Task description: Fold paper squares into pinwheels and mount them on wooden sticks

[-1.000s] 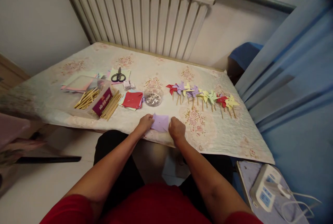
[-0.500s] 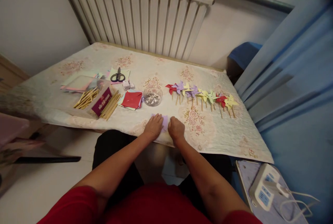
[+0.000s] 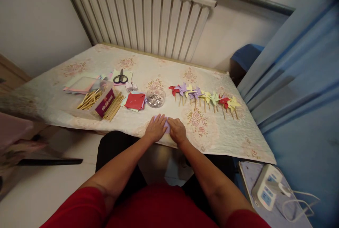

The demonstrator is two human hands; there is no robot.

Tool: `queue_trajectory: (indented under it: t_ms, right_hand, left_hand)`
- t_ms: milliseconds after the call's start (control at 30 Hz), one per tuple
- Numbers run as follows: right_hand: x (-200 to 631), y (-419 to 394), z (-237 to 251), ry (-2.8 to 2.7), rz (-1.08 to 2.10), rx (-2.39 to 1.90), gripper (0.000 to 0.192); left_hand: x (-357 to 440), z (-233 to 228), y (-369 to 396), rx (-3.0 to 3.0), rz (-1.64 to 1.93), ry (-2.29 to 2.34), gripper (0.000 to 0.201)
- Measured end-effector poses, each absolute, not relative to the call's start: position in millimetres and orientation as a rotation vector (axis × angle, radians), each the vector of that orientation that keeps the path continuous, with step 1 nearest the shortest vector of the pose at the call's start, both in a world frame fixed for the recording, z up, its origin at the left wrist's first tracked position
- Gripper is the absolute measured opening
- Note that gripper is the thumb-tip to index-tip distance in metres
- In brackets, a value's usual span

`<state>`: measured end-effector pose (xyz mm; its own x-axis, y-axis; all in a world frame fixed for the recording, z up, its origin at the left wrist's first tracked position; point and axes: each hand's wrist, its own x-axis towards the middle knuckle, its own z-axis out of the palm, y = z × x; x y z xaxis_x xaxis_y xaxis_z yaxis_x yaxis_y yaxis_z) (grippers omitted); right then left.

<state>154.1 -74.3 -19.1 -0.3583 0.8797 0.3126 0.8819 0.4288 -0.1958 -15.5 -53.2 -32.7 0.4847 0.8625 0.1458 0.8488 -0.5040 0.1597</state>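
Observation:
A small purple sheet of paper (image 3: 166, 126) lies at the table's front edge, mostly covered by my hands. My left hand (image 3: 156, 128) rests flat on it, fingers stretched out and pressing it down. At the paper's right side is my right hand (image 3: 178, 129), its fingers curled and closed at the edge. Just beyond them stands a round clear dish (image 3: 155, 98) of small metallic pieces. Left of the dish sits a stack of square papers with a red sheet (image 3: 135, 100) on top. A row of paper pinwheels (image 3: 205, 96) on sticks lies to the right.
At the left are a clear plastic box (image 3: 91, 104) of sticks and loose wooden sticks (image 3: 113, 107). Behind them lie black scissors (image 3: 120, 77) and small white boxes (image 3: 131, 86). A power strip (image 3: 267, 187) with a cord rests low at the right, near a blue curtain (image 3: 296, 79).
My right hand has moved left onto the paper's right side, closer to my left hand, so less of the purple paper shows. My left hand stays nearly in place.

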Motion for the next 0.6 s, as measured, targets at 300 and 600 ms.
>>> queue_trajectory:
  t_ms: [300,600]
  right_hand:
    - [152,-80,-17,-2.429,0.007,-1.447,0.05]
    - [149,-84,-25,-2.416,-0.028,-1.493,0.041]
  left_hand:
    - [-16,-32,-56,2.64,0.359,1.549,0.056]
    - [-16,-32,-55,2.629,0.365,1.543,0.057]
